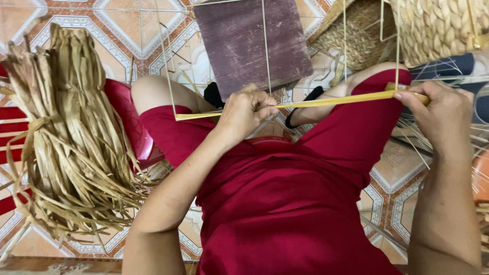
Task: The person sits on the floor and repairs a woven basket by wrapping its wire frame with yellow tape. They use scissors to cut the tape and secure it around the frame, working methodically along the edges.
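Note:
I sit in red clothes with a thin wire frame standing over my lap. My left hand pinches a flat yellow strip that runs along the frame's bottom bar. My right hand grips the same strip at its right end, beside the frame's right corner. The strip is stretched taut between both hands, tilted slightly up to the right.
A big bundle of dried straw-coloured leaves lies on a red plastic stool at my left. A dark wooden board rests on the patterned tile floor. Woven baskets stand at the upper right, loose fibres below them.

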